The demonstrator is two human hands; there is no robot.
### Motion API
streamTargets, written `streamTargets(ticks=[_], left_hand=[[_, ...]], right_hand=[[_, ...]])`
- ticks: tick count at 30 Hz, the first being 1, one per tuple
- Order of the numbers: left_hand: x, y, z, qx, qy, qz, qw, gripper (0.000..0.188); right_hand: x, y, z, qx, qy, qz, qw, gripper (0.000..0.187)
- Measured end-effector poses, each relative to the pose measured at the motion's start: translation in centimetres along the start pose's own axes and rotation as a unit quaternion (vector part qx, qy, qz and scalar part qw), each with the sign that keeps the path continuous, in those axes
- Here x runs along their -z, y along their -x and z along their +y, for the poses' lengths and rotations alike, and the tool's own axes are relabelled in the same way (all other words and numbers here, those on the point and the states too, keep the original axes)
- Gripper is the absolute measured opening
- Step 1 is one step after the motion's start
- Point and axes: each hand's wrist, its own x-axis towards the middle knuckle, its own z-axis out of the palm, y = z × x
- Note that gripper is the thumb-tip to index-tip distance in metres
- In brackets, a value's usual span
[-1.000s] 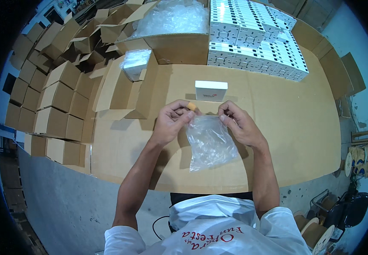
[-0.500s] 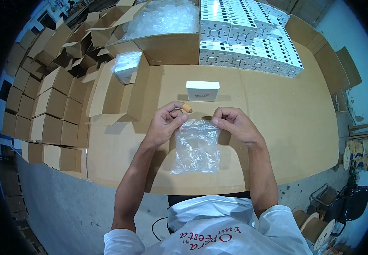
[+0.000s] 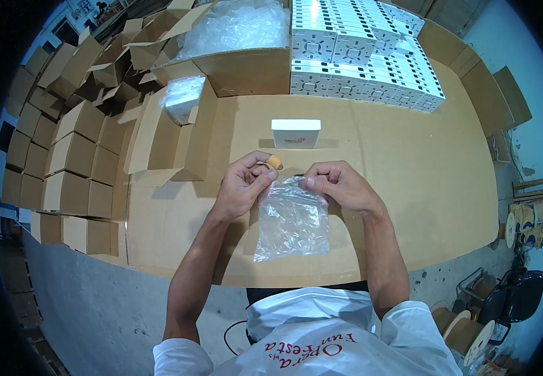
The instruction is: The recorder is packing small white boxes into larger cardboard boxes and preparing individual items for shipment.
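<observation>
A clear plastic bag (image 3: 293,225) hangs between my two hands, its top edge pinched at both sides. My left hand (image 3: 244,183) grips the upper left corner between thumb and fingers; its index finger wears an orange-tan finger cover (image 3: 274,162). On the other side my right hand (image 3: 340,187) pinches the bag's top edge, thumb against index finger. Just beyond my hands a small white box (image 3: 296,133) stands on the cardboard-covered table (image 3: 422,188). Whether the bag's mouth is parted I cannot tell.
An open carton (image 3: 174,147) at the left holds a bagged white box (image 3: 182,100). Behind it, a big carton (image 3: 246,72) is heaped with clear plastic bags (image 3: 237,28). White boxes (image 3: 359,78) are stacked at the back right. Brown cartons (image 3: 77,156) pile up along the left.
My right hand has shifted left along the bag's top edge, closer to my left hand. The bag's lower part has swung slightly right. The view has shifted a little.
</observation>
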Motion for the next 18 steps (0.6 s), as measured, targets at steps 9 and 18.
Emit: streamTargets(ticks=[9,18], left_hand=[[0.2,-0.6,-0.6,-0.154,-0.069,-0.002,0.986,0.051],[0.3,-0.2,-1.0,0.052,-0.080,-0.105,0.990,0.097]], right_hand=[[-0.1,0.0,0.7,0.133,0.044,0.092,0.986,0.015],[0.8,-0.1,0.9,0.341,0.217,0.131,0.905,0.009]])
